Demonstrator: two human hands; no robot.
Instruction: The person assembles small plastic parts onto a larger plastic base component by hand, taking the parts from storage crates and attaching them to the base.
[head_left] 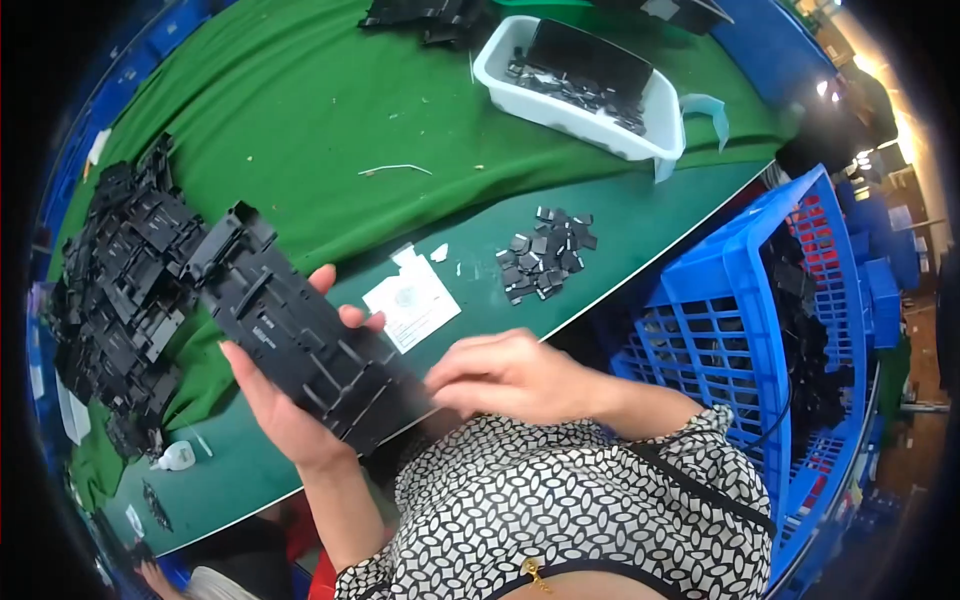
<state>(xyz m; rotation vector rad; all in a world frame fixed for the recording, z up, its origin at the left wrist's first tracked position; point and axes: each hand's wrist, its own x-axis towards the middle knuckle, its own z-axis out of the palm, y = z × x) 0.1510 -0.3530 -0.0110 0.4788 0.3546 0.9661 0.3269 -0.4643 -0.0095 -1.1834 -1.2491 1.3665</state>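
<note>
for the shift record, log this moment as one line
left hand: holds black plastic housing | right hand: beside housing's lower end, contact unclear | nearby: small flat black pieces, blue crate

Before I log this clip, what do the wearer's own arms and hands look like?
Both the left hand and the right hand are ungloved, and the forearms are bare, with no watch or bracelet showing. The right sleeve is short, in a black-and-white print of small ovals; the left sleeve matches.
</note>
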